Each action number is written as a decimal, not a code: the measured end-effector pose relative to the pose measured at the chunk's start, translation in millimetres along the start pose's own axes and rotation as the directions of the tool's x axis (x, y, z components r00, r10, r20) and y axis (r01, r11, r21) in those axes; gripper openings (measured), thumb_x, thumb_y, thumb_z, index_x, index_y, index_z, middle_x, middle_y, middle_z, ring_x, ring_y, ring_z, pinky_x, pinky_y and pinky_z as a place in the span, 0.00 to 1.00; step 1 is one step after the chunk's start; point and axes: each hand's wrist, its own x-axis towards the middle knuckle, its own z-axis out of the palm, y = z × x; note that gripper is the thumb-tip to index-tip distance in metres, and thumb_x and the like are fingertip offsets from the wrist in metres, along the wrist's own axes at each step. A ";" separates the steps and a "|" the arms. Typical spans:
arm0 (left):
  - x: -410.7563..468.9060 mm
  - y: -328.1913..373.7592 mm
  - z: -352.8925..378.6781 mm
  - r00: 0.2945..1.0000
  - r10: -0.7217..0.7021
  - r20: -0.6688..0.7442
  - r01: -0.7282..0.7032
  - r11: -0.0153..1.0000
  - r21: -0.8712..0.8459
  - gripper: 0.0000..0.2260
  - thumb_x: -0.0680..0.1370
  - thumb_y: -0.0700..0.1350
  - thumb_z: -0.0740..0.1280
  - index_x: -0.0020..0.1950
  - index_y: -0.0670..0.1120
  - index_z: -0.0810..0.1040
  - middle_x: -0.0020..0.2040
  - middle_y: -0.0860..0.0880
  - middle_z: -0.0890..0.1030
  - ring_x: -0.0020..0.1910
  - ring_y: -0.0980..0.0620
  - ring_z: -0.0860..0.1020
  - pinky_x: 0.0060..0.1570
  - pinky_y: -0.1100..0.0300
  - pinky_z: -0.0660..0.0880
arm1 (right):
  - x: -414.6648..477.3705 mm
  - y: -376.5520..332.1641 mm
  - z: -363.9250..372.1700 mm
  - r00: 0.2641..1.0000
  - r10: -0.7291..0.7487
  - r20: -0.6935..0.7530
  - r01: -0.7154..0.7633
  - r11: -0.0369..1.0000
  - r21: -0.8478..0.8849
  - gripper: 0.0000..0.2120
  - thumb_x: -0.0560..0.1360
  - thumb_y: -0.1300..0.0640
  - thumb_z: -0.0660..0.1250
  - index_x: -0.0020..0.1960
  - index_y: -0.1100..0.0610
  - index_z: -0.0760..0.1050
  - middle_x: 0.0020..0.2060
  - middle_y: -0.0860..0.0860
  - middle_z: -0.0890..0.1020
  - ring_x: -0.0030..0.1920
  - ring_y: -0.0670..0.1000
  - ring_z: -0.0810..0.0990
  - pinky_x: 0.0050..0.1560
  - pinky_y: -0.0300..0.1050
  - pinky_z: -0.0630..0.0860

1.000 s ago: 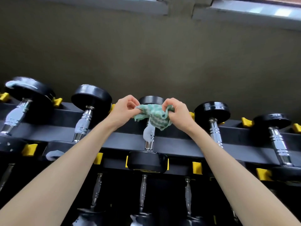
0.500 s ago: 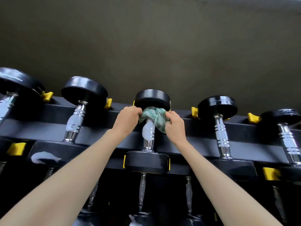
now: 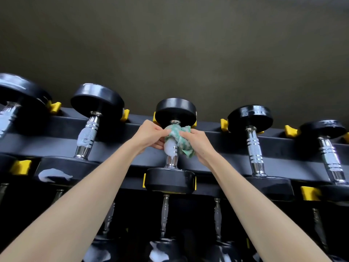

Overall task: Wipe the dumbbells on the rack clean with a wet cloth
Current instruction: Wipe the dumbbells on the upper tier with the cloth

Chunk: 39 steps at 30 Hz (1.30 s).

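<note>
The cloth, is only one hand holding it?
No, the left hand and the right hand both pinch the cloth round the middle dumbbell handle.

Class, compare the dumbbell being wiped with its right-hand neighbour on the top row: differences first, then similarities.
On the wiped dumbbell the handle carries white foam; on the right neighbour it is bare chrome. A green cloth wraps the wiped dumbbell's handle, gripped by the left hand and right hand; nothing touches the right neighbour. Both have black heads and chrome handles, and lie across the rack.
</note>
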 end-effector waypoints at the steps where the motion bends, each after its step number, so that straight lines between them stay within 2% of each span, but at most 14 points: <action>1: -2.5 0.9 -0.3 1.000 0.002 0.006 -0.002 1.000 0.028 0.11 0.76 0.43 0.68 0.43 0.35 0.81 0.35 0.41 0.82 0.30 0.51 0.81 0.36 0.59 0.81 | -2.6 -0.5 -0.5 1.000 0.010 0.003 -0.010 1.000 -0.011 0.05 0.74 0.58 0.66 0.46 0.57 0.78 0.48 0.58 0.83 0.44 0.54 0.80 0.48 0.52 0.77; 5: -12.5 4.7 -0.2 1.000 -0.004 0.026 0.000 0.989 0.148 0.09 0.76 0.41 0.68 0.37 0.38 0.80 0.33 0.42 0.81 0.27 0.52 0.80 0.32 0.61 0.81 | -11.5 -2.8 -2.7 0.998 0.064 0.018 -0.062 0.993 -0.097 0.07 0.73 0.59 0.66 0.48 0.60 0.79 0.48 0.59 0.83 0.46 0.55 0.81 0.52 0.52 0.78; 9: -21.9 9.5 2.2 0.998 -0.018 0.058 0.002 0.962 0.272 0.11 0.76 0.40 0.66 0.34 0.40 0.79 0.31 0.43 0.80 0.31 0.49 0.81 0.35 0.59 0.81 | -19.3 -5.0 -3.3 0.991 0.137 0.008 -0.134 0.980 -0.148 0.12 0.73 0.59 0.66 0.53 0.64 0.78 0.48 0.58 0.83 0.45 0.54 0.81 0.46 0.46 0.77; 14: -32.0 17.0 7.1 0.996 -0.055 0.069 0.024 0.921 0.390 0.08 0.74 0.37 0.64 0.38 0.35 0.81 0.32 0.40 0.82 0.34 0.43 0.83 0.41 0.54 0.82 | -30.3 -1.0 -0.8 0.972 0.236 -0.008 -0.234 0.958 -0.167 0.15 0.73 0.57 0.65 0.56 0.63 0.75 0.50 0.58 0.82 0.51 0.57 0.82 0.49 0.48 0.78; 18: -41.4 25.9 10.7 0.994 -0.084 0.068 0.047 0.899 0.436 0.08 0.71 0.34 0.62 0.35 0.36 0.79 0.29 0.40 0.80 0.31 0.44 0.81 0.42 0.57 0.82 | -39.3 -2.9 -1.4 0.956 0.292 0.032 -0.286 0.950 -0.123 0.15 0.74 0.57 0.65 0.56 0.64 0.75 0.46 0.57 0.81 0.43 0.54 0.78 0.39 0.44 0.72; 20: -45.9 31.0 10.8 0.992 -0.107 0.073 0.068 0.909 0.411 0.09 0.71 0.33 0.61 0.32 0.38 0.76 0.27 0.41 0.79 0.28 0.47 0.80 0.40 0.59 0.81 | -42.9 -4.9 -5.2 0.945 0.309 0.105 -0.307 0.951 -0.031 0.12 0.74 0.59 0.65 0.54 0.65 0.77 0.44 0.57 0.80 0.42 0.54 0.77 0.39 0.44 0.71; 23: -51.0 38.7 8.6 0.986 -0.119 0.116 0.092 0.972 0.215 0.06 0.74 0.34 0.64 0.40 0.34 0.78 0.30 0.41 0.79 0.25 0.50 0.79 0.35 0.58 0.81 | -51.5 -8.1 -16.4 0.910 0.292 0.295 -0.376 0.879 0.292 0.09 0.78 0.63 0.59 0.48 0.66 0.76 0.37 0.57 0.83 0.34 0.52 0.83 0.33 0.42 0.80; 26: -58.7 54.5 5.2 0.992 -0.062 0.111 0.057 0.997 0.046 0.08 0.75 0.40 0.68 0.43 0.34 0.80 0.33 0.42 0.80 0.27 0.51 0.80 0.33 0.59 0.81 | -58.2 -17.7 -27.6 0.915 0.175 0.363 -0.349 0.794 0.498 0.12 0.80 0.62 0.55 0.47 0.65 0.75 0.33 0.56 0.84 0.31 0.50 0.83 0.31 0.40 0.80; 30: -66.9 77.3 6.5 0.993 0.059 0.102 -0.052 0.996 -0.065 0.07 0.76 0.39 0.66 0.44 0.36 0.79 0.37 0.43 0.79 0.32 0.52 0.79 0.37 0.62 0.81 | -63.2 -31.3 -32.3 0.931 0.101 0.351 -0.305 0.746 0.593 0.15 0.81 0.59 0.52 0.51 0.64 0.77 0.42 0.58 0.85 0.38 0.52 0.84 0.38 0.42 0.81; 32: -70.6 84.7 10.7 0.984 0.127 0.124 -0.121 0.991 -0.055 0.07 0.76 0.39 0.66 0.47 0.36 0.80 0.40 0.43 0.79 0.36 0.51 0.79 0.38 0.65 0.80 | -64.8 -36.2 -33.4 0.929 0.114 0.351 -0.317 0.732 0.603 0.14 0.78 0.58 0.55 0.54 0.62 0.77 0.50 0.58 0.83 0.46 0.54 0.82 0.49 0.48 0.78; 34: -73.2 89.5 16.6 0.975 0.177 0.131 -0.178 0.984 -0.004 0.07 0.76 0.36 0.64 0.52 0.37 0.80 0.41 0.44 0.79 0.37 0.51 0.78 0.39 0.67 0.79 | -65.4 -37.9 -38.0 0.931 0.133 0.340 -0.332 0.695 0.637 0.18 0.78 0.50 0.55 0.52 0.59 0.78 0.49 0.58 0.82 0.50 0.57 0.78 0.55 0.52 0.72; 36: -74.2 93.0 22.3 0.968 0.200 0.149 -0.216 0.972 0.096 0.12 0.75 0.34 0.62 0.54 0.41 0.81 0.41 0.46 0.80 0.39 0.52 0.78 0.43 0.67 0.78 | -64.3 -37.9 -44.2 0.929 0.129 0.348 -0.348 0.626 0.697 0.27 0.77 0.38 0.52 0.51 0.59 0.79 0.49 0.60 0.83 0.51 0.60 0.78 0.61 0.55 0.67; 37: -74.1 94.8 24.5 0.964 0.206 0.167 -0.232 0.960 0.155 0.14 0.74 0.33 0.61 0.55 0.44 0.81 0.42 0.46 0.80 0.40 0.53 0.78 0.46 0.66 0.77 | -63.3 -37.8 -46.9 0.926 0.103 0.363 -0.348 0.606 0.715 0.29 0.76 0.36 0.53 0.52 0.59 0.80 0.51 0.60 0.82 0.52 0.60 0.78 0.64 0.56 0.65; 39: -73.9 99.3 27.4 0.956 0.218 0.195 -0.263 0.933 0.246 0.17 0.74 0.32 0.59 0.54 0.46 0.82 0.43 0.47 0.80 0.40 0.54 0.77 0.50 0.63 0.76 | -61.8 -39.2 -50.1 0.924 0.051 0.379 -0.329 0.609 0.721 0.26 0.75 0.37 0.57 0.56 0.57 0.78 0.55 0.59 0.81 0.54 0.59 0.78 0.66 0.55 0.65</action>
